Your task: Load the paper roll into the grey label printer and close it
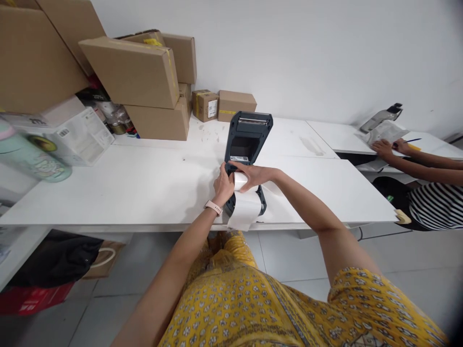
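A dark label printer stands on the white table with its lid raised. Inside its lower half sits a roll of white label paper, and a loose strip of labels hangs from it over the table's front edge. My right hand is closed over the roll, thumb and fingers on either side. My left hand, below a pink wristband, grips the left side of the printer near the hinge. Its fingertips are partly hidden behind the printer and the roll.
Cardboard boxes are stacked at the back left, beside a mint bottle. Two small boxes stand by the wall. On the right, a co-worker's hands rest on a grey plastic package at the adjoining table.
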